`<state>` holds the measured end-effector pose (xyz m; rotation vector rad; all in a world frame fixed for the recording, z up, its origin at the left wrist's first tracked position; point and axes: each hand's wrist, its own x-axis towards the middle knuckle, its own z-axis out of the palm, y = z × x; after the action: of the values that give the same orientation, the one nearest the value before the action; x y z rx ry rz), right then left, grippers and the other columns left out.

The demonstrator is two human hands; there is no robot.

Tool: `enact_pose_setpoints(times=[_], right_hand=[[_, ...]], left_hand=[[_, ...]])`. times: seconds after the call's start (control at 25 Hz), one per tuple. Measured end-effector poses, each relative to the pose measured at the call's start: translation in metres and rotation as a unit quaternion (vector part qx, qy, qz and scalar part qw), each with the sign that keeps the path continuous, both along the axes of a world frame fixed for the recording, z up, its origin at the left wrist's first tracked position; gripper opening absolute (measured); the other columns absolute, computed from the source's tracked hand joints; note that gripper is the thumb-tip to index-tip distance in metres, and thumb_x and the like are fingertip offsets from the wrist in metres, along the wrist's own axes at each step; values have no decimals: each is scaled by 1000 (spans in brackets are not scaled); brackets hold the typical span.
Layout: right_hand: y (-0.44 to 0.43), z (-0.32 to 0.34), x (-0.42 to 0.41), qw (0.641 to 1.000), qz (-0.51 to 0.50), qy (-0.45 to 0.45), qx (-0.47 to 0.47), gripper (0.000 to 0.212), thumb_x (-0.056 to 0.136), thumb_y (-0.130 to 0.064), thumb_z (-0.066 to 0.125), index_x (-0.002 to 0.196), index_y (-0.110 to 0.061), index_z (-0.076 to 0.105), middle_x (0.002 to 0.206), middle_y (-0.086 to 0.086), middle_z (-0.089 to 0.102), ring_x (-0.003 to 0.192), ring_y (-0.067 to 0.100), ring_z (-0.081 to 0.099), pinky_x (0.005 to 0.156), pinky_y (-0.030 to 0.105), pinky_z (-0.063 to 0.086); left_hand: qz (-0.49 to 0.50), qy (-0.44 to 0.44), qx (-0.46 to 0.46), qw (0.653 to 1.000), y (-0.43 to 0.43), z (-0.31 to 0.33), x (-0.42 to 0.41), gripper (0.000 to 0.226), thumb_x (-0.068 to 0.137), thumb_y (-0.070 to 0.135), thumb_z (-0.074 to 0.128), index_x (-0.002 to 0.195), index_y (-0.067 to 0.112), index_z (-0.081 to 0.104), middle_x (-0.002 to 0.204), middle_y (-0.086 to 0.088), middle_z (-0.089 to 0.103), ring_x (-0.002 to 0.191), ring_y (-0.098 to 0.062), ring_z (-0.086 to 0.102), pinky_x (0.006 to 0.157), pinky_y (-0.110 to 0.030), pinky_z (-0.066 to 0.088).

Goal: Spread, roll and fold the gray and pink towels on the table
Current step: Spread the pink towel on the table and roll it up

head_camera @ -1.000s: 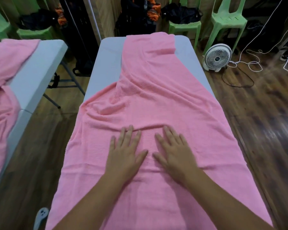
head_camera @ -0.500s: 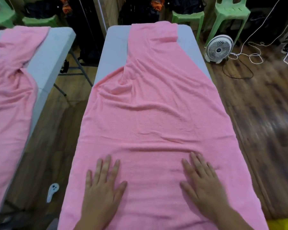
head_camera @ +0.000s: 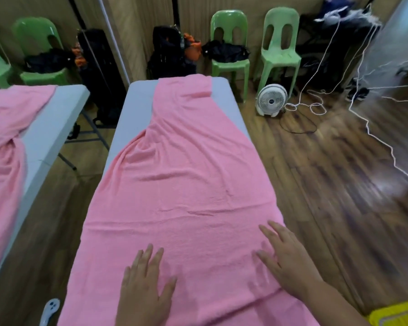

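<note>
A long pink towel (head_camera: 184, 180) lies spread lengthwise over the grey table (head_camera: 137, 95), narrowing toward the far end and hanging over the near sides. Shallow creases cross its middle. My left hand (head_camera: 146, 288) lies flat on the near part of the towel, fingers straight and spread. My right hand (head_camera: 285, 262) presses flat on the towel near its right edge, fingers also straight. No gray towel is in view.
A second grey table (head_camera: 57, 128) with another pink towel (head_camera: 3, 147) stands at the left. Green chairs (head_camera: 280, 50), black bags (head_camera: 172, 52), a white floor fan (head_camera: 271, 100) and white cables (head_camera: 316, 107) lie beyond and right. A white controller (head_camera: 50, 309) is on the floor.
My hands slid from the towel's middle toward me and apart, the right one reaching the right edge. The creases around them have flattened. The view has tilted up.
</note>
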<state>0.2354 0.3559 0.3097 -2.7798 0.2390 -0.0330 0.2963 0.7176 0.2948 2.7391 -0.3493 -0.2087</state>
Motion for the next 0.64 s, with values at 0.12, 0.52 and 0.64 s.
enact_pose_setpoints(times=[0.12,0.52,0.64], right_hand=[[-36,1,7,999,27,-21,42,70,89,-71,34,147,-32,40,155,-3,35,141,18,33,116,35,29],[-163,-2,124,960,276,-8,42,59,83,-61,51,134,-31,48,140,1,55,125,21,56,96,37,52],[-166,-3,173,946,322,8,42,63,84,-58,48,138,-26,49,145,3,50,131,23,50,103,39,47]], left_hand=[[-15,-15,-8,1000,-71,1,-7,74,81,69,44,144,32,46,155,3,40,143,-19,31,107,-56,39],[152,1,20,988,-263,5,17,69,63,66,54,125,36,53,127,1,66,106,-29,66,68,-48,60],[200,34,1,979,-282,-6,31,72,52,66,52,117,34,52,114,-2,71,89,-31,71,56,-45,59]])
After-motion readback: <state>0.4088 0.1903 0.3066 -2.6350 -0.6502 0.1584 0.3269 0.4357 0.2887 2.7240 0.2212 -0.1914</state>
